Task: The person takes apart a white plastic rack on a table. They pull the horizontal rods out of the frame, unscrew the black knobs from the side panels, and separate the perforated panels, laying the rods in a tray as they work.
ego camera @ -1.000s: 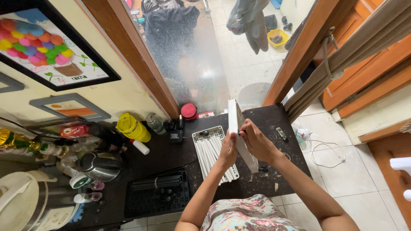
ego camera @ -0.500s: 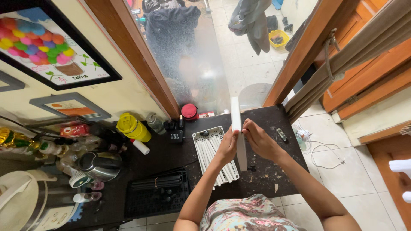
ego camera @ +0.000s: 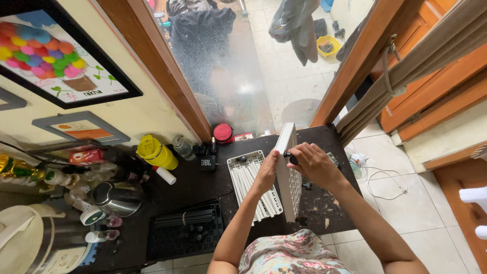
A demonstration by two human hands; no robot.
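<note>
I'm bracing the white panel [ego camera: 289, 175] with my left hand [ego camera: 267, 172], palm flat against its face, while my right hand [ego camera: 312, 161] is gripping a black tool [ego camera: 290, 155] at its edge; I'm keeping the panel upright beside the tray [ego camera: 238, 167] on the table [ego camera: 203, 187].

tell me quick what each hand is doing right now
Left hand: flat against the side of the white perforated panel, steadying it on edge.
Right hand: closed on a small dark tool, pressed against the panel's upper part.
</note>
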